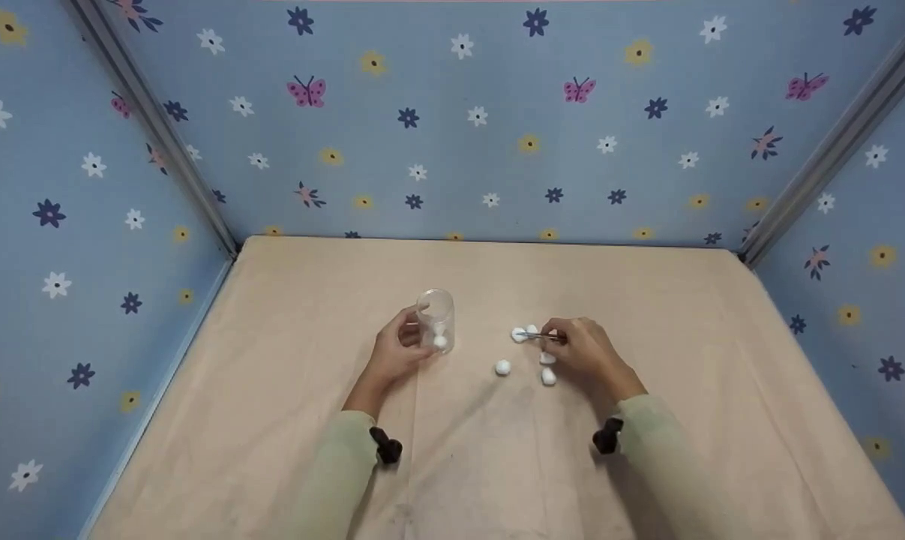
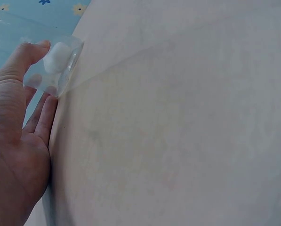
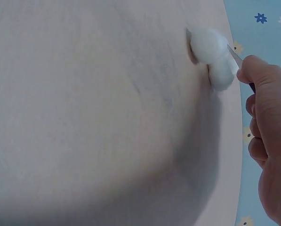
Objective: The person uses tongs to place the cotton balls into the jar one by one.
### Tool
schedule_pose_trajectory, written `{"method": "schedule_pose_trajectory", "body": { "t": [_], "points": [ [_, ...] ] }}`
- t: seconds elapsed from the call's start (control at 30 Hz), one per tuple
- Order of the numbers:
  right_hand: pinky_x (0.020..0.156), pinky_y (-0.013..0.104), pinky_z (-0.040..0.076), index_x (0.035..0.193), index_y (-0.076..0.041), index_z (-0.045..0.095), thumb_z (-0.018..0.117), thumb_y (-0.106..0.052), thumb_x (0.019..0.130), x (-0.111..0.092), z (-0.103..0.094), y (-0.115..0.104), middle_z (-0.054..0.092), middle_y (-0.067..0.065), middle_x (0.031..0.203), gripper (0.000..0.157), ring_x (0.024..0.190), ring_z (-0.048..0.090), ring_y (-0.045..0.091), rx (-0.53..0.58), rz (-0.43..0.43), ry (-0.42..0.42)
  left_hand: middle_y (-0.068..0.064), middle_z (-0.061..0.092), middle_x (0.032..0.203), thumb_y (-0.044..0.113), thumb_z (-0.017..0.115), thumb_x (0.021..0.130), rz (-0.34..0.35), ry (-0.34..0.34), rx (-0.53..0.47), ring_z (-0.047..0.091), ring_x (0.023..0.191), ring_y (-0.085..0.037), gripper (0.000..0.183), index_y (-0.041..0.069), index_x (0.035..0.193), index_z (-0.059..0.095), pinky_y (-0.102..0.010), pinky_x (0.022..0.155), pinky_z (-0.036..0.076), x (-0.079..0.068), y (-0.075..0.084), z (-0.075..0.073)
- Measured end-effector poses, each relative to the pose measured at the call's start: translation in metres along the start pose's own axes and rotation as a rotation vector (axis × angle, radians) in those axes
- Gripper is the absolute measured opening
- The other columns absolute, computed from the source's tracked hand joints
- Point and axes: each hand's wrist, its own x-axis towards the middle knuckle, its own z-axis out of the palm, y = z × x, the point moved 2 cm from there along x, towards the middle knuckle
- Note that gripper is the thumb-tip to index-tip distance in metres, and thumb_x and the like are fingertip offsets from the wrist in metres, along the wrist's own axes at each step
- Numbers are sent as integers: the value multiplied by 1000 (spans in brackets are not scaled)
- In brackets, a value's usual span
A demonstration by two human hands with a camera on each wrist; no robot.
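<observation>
Left hand (image 1: 398,351) grips the clear cup (image 1: 435,307), a cotton ball (image 1: 440,342) inside; right hand (image 1: 585,349) pinches tweezers (image 1: 543,336), tips at another cotton ball (image 1: 518,335) on the tabletop (image 1: 272,420). Looks like the pick-up step, calling next for a steady squeeze and lift.

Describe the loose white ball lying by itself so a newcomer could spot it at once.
On the beige tablecloth, look between the left hand holding the clear cup and the right hand holding the thin metal tool. The white ball lies there, nearer the person than the tool. Unlike the other loose balls, it has bare cloth all around it.
</observation>
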Motion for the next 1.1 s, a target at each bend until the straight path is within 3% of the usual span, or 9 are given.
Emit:
{"method": "schedule_pose_trajectory", "body": {
  "t": [0.37, 0.63, 1.1],
  "points": [
    [70, 33, 43, 109, -13, 85, 85, -20, 101, -1, -5, -1, 75, 4, 84, 11, 75, 52, 15, 29, -9, 41, -22, 65, 150, -7, 87, 90, -3, 8, 16, 72, 138, -42, 81, 11, 163, 56, -53, 121, 60, 0, 0, 0],
    [67, 30, 38, 109, -12, 85, 78, -15, 102, 1, -10, 1, 70, 2, 77, 10, 69, 47, 13, 49, -25, 54, -23, 66, 147, -7, 88, 90, 13, -2, 9, 73, 135, -41, 80, 13, 162, 58, -54, 120, 61, -1, -1, 0],
    [68, 32, 47, 108, -7, 84, 79, -8, 97, 12, -25, -3, 80, 11, 84, 12, 71, 60, 15, 25, -131, 133, -23, 65, 149, -9, 87, 90, 22, 0, 1, 73, 135, -42, 80, 11, 161, 58, -54, 120, 61, 0, -1, 0]
  ]
}}
